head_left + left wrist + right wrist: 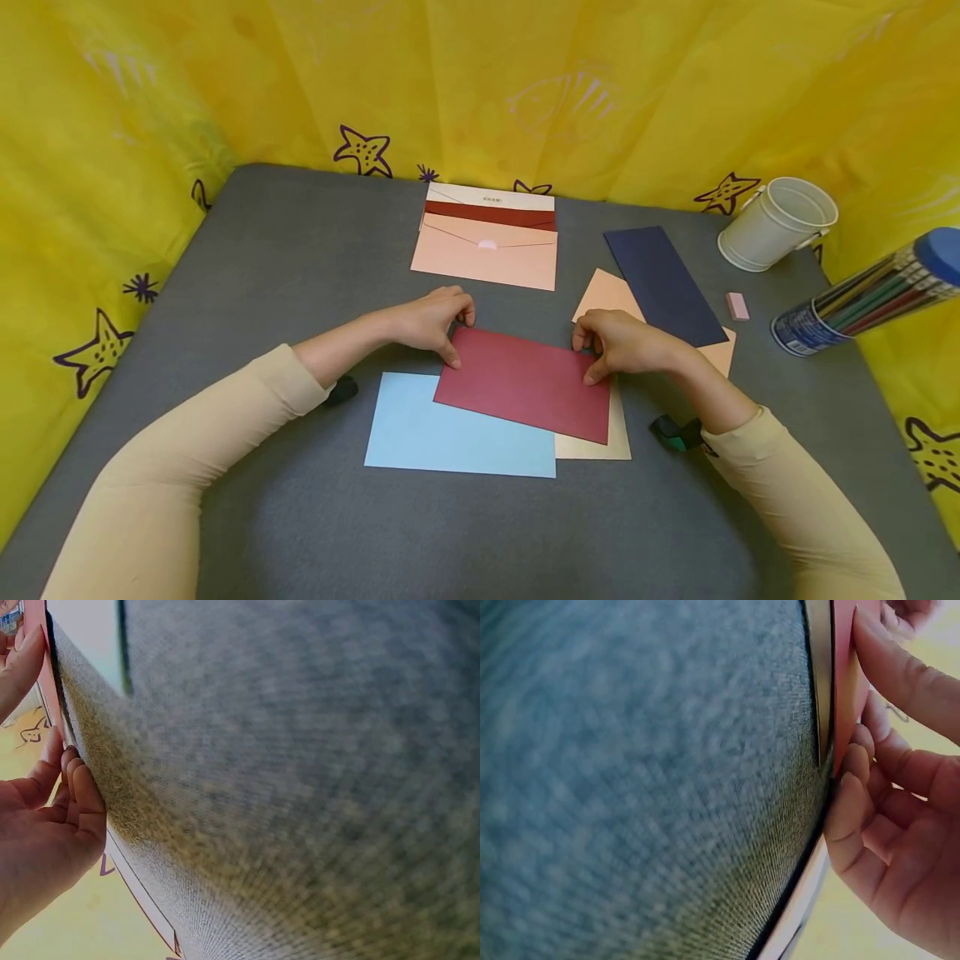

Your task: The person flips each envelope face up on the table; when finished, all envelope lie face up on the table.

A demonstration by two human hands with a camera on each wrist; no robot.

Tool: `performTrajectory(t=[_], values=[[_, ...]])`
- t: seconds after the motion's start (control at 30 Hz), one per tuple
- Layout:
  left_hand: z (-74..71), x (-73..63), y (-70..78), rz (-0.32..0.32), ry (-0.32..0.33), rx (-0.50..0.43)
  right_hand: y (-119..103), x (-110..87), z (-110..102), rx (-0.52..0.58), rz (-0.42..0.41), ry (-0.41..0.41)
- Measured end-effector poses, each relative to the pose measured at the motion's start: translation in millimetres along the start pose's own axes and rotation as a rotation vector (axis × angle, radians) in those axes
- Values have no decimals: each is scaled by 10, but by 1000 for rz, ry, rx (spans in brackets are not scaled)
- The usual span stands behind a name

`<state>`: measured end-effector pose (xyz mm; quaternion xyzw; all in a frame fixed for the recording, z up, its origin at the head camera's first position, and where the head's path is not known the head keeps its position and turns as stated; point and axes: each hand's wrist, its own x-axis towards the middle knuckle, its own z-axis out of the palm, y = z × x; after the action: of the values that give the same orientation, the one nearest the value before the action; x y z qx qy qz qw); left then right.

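A dark red envelope [525, 383] lies slanted across the middle, its plain face up. My left hand [433, 323] pinches its far left corner, thumb on the face and fingers curled at the far edge. At the far right corner my right hand [624, 343] pinches it the same way; the right wrist view shows that thumb [907, 671] flat on the red paper. Beneath the red envelope, a light blue envelope [450, 442] sticks out at the front left and a cream one [600, 448] at the front right, both partly hidden.
Cream, rust red and peach envelopes [483, 260] overlap at the back. A navy envelope [667, 287] lies across a peach one [606, 293] to the right. Beyond are a pink eraser [737, 306], a white pail [761, 229] and a pencil holder [806, 327]. A yellow curtain [450, 75] borders the table [300, 533].
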<state>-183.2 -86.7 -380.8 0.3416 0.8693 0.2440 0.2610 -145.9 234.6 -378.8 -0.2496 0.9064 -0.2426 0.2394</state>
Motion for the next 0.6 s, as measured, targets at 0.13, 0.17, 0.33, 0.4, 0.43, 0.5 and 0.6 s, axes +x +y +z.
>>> performTrajectory(t=[0.13, 0.17, 0.33, 0.4, 0.43, 0.5, 0.6], values=[[-41, 21, -22, 2, -37, -78, -9, 6, -19, 37, 21, -14], [-59, 26, -30, -3, -56, -119, -11, 7, -30, 60, 25, -17], [-160, 33, -82, -62, -152, -411, 11, -8, -126, 223, 15, -30], [-193, 30, -104, -93, -168, -521, 35, -15, -165, 267, 10, -29], [-207, 31, -118, -110, -171, -571, 46, -14, -181, 281, 13, -27], [-236, 28, -137, -149, -165, -652, 62, -12, -209, 301, 16, -17], [-271, 27, -181, -174, -142, -704, 78, 3, -252, 340, 26, -1]])
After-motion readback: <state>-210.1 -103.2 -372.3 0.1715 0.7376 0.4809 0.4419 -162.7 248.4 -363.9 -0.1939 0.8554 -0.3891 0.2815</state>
